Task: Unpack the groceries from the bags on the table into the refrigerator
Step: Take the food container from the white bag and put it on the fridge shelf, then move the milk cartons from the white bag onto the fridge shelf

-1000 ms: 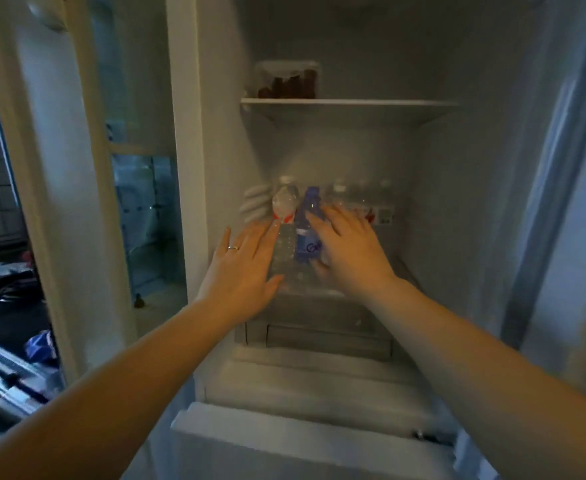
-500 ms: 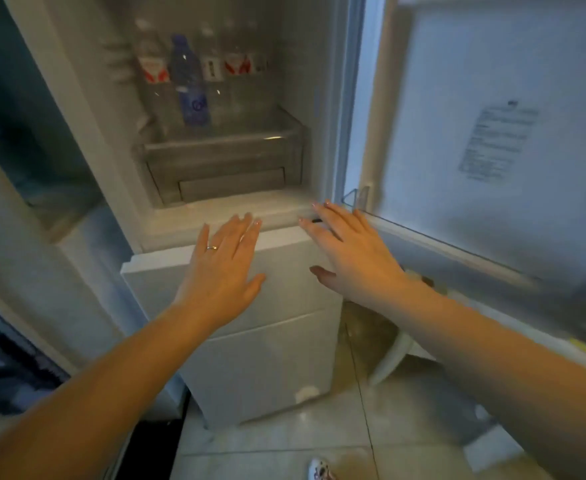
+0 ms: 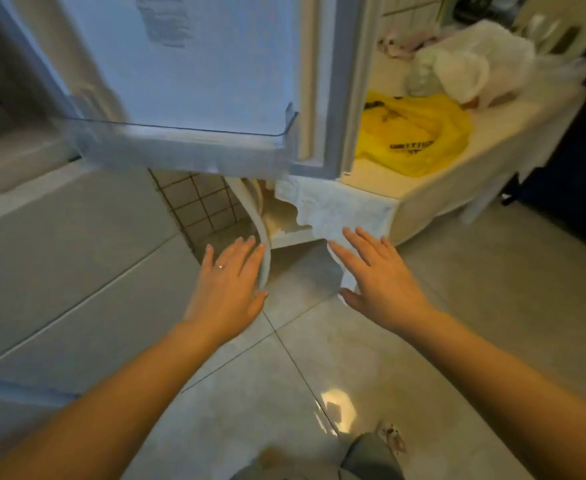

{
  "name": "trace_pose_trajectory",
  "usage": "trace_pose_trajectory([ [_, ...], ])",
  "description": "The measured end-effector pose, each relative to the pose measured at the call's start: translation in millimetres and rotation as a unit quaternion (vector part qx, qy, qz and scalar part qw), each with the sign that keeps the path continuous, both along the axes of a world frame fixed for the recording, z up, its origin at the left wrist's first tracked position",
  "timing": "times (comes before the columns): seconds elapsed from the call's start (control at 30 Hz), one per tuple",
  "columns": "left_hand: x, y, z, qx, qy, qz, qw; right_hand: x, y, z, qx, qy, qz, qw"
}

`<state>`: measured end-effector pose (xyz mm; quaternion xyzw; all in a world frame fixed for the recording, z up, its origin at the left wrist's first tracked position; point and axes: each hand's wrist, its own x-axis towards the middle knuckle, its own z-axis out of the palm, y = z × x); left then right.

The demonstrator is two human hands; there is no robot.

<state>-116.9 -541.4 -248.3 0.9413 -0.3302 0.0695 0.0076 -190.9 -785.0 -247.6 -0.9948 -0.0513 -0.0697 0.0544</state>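
My fridge door (image 3: 198, 64) hangs open, its clear shelf bare; yellow bag (image 3: 412, 133) lies flat, white bags (image 3: 471, 60) bunched on the table (image 3: 513, 133).

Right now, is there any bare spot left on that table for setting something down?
Yes. The near end of the table is bare, bordered by the open fridge door and the yellow bag. The far end is crowded with white bags. Both hands, left and right, are empty.

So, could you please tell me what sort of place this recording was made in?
Most likely a home kitchen. An open refrigerator door with a clear door shelf fills the upper view, grocery bags, a yellow bag among them, lie on a white table, and the floor is tiled.
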Motion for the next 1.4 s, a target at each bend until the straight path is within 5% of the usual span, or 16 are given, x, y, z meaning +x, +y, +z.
trace_pose_trajectory([
  [0.33,-41.3,-291.1,-34.3,-0.016,0.077,-0.150,0.986,-86.9,-246.5,-30.2,0.030,0.084,-0.163,0.983],
  [0.6,-31.8,-431.7,-46.6,0.000,0.105,-0.192,0.976,-97.2,-380.0,-45.6,0.059,0.116,-0.221,0.967],
  [1.4,247.3,-787.5,-47.9,-0.011,0.127,-0.186,0.974,177.7,-709.4,-22.6,0.091,0.101,-0.223,0.965],
])
